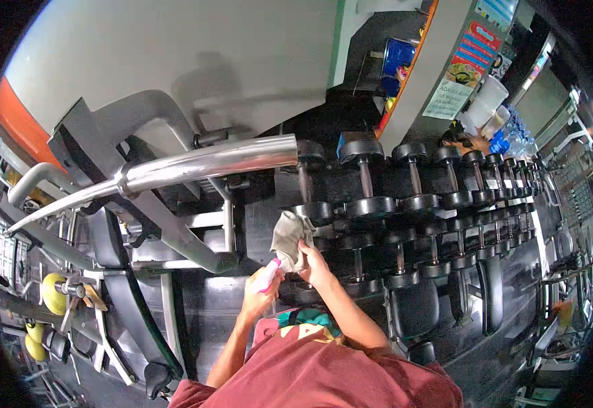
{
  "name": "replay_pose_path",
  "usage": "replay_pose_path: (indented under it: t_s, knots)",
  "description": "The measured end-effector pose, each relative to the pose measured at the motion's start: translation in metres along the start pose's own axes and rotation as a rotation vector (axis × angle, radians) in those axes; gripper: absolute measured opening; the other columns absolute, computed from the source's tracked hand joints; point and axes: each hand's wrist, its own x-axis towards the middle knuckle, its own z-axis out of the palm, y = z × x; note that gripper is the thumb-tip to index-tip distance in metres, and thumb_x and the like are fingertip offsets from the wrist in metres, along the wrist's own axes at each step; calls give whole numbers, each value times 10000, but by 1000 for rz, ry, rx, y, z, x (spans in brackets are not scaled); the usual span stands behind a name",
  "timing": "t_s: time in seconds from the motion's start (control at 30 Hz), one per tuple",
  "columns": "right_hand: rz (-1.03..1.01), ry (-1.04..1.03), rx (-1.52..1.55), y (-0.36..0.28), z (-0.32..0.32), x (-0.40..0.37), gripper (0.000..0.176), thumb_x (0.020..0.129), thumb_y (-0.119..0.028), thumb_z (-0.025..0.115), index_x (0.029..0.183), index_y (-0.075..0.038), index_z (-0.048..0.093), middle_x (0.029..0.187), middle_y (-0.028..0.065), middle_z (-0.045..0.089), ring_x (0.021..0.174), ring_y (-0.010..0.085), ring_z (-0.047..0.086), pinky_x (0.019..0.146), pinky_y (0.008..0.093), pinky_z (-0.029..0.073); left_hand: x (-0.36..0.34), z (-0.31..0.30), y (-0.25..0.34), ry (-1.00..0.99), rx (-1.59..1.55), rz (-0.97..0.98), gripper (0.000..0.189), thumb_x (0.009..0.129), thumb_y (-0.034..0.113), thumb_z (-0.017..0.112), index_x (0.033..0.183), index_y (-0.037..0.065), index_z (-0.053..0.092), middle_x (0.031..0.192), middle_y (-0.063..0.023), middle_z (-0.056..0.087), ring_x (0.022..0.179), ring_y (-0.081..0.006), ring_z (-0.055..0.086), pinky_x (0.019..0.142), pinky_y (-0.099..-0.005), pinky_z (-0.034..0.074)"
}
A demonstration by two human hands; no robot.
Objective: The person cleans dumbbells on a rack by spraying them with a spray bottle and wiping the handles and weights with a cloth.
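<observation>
My left hand [259,297] is closed around a white and pink spray bottle [266,275], whose pink head points up toward the cloth. A greyish-beige cloth [288,239] is gripped in my right hand [313,264], its upper part bunched above the fingers. Both hands are close together in front of my body, at the left end of the dumbbell rack. Just beyond the cloth sits a black dumbbell [303,182] with a metal handle on the upper tier. Part of the lower-tier dumbbell behind my right hand is hidden.
Two tiers of black dumbbells [415,178] run off to the right. A bench-press frame with a shiny bar [208,163] reaches in from the left, its end near the rack. A padded bench [140,319] is at left, another black seat [413,316] at right.
</observation>
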Motion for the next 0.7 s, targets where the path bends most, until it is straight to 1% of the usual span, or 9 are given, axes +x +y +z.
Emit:
replay_pose_path:
  t_s: [0.13,0.23,0.3,0.37,0.43,0.53,0.63,0.67,0.7]
  knots:
    - [221,187,141,12,-74,34,317,931,-248,467,1202,-86,495,1071,101,610,979,304,599,869,516,464,-7,-6,-6,80,3,-5,177,816,24,571,991,-1,576,801,-62,610,554,-95,545,488,-239,464]
    - [90,196,362,13,-136,71,242,939,-253,435,1042,-79,569,1030,102,630,890,296,623,789,496,513,-20,-9,-9,144,10,2,149,840,46,573,983,10,599,794,-43,628,529,-72,531,476,-223,440]
    - [-112,257,373,10,-156,100,233,945,-249,416,956,-88,584,921,66,644,818,263,627,746,482,528,-30,-12,-15,167,-20,-19,151,840,43,572,985,11,600,795,-42,628,530,-70,531,477,-222,439]
    - [-75,402,447,-2,-111,106,139,910,-192,493,948,-100,591,835,32,641,800,195,625,732,378,543,-35,-14,-18,186,-48,-34,153,840,40,570,987,12,601,797,-41,628,530,-69,530,477,-222,438]
    - [-15,250,504,-3,-101,132,109,873,-109,548,968,-80,594,913,43,649,813,166,630,707,305,548,-40,-15,-16,190,-64,-46,153,838,37,572,986,12,601,799,-43,629,533,-68,530,478,-221,436]
    - [-62,428,597,-11,-64,113,107,857,-40,548,952,-62,592,906,42,647,787,154,632,656,270,549,-41,-15,-12,207,-65,-49,151,836,38,576,982,11,600,800,-45,629,536,-68,531,479,-221,435]
    - [-100,334,653,-26,-40,68,94,881,-36,507,884,31,574,888,119,646,809,215,655,696,303,589,-38,-15,-16,258,-98,-38,152,836,28,569,984,9,601,782,-47,630,530,-69,532,473,-224,434]
    - [-84,396,664,-33,-33,57,79,862,-15,518,864,37,577,874,140,644,821,224,654,710,283,585,-39,-16,-15,259,-98,-42,152,836,28,569,984,9,601,782,-47,630,530,-69,532,473,-224,434]
    - [6,338,682,-42,-37,47,82,877,-83,563,928,-25,593,865,98,655,792,190,652,737,314,573,-38,-16,-14,252,-74,-38,153,836,28,567,984,8,601,780,-48,630,529,-71,533,473,-225,436]
